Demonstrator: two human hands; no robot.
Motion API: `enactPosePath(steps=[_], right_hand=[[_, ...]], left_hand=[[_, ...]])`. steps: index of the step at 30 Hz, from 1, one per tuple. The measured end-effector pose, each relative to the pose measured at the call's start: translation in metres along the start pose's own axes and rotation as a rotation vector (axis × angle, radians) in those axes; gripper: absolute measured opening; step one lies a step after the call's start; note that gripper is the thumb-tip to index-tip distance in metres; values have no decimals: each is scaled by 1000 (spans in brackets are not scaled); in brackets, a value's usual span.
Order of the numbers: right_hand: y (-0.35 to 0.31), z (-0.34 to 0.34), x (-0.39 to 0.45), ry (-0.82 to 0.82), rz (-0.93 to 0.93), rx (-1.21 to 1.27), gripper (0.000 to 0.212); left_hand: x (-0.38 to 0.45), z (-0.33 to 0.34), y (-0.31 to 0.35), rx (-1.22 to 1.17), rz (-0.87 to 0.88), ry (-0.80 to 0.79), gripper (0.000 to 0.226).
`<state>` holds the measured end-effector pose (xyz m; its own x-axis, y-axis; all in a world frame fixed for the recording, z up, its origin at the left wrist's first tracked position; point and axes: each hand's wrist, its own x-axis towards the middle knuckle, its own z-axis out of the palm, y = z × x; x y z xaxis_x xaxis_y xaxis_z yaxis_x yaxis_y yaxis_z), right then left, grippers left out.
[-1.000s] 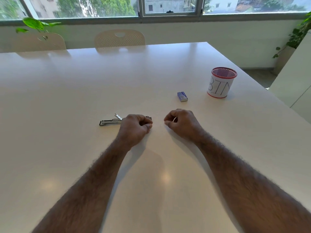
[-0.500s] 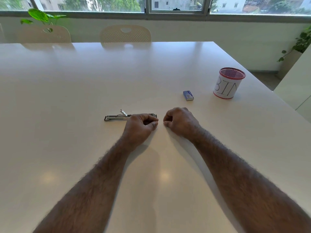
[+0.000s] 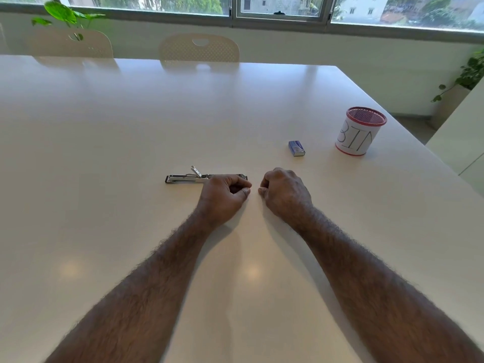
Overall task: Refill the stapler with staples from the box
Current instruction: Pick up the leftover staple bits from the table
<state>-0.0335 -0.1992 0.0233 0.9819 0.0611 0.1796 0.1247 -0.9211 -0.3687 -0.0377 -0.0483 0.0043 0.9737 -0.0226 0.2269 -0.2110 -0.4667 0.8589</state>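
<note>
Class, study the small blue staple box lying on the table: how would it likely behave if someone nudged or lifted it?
The staple box lies flat on its broad face, so it would probably slide, not roll or tip. The table looks glossy, so a nudge may send it skidding. It is small, so probably light and easily pinched.

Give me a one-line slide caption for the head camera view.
Both curled hands, left and right, rest beside the opened stapler; staple box lies beyond.
</note>
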Motion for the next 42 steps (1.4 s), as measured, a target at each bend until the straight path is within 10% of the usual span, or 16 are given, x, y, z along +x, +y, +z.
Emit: enactPosePath(steps=[11, 42], right_hand=[[10, 5, -3, 56, 4, 61, 16], [-6, -9, 17, -145, 153, -106, 15]], left_hand=[[-7, 5, 8, 310, 404, -34, 18], [-1, 3, -3, 247, 231, -9, 15]])
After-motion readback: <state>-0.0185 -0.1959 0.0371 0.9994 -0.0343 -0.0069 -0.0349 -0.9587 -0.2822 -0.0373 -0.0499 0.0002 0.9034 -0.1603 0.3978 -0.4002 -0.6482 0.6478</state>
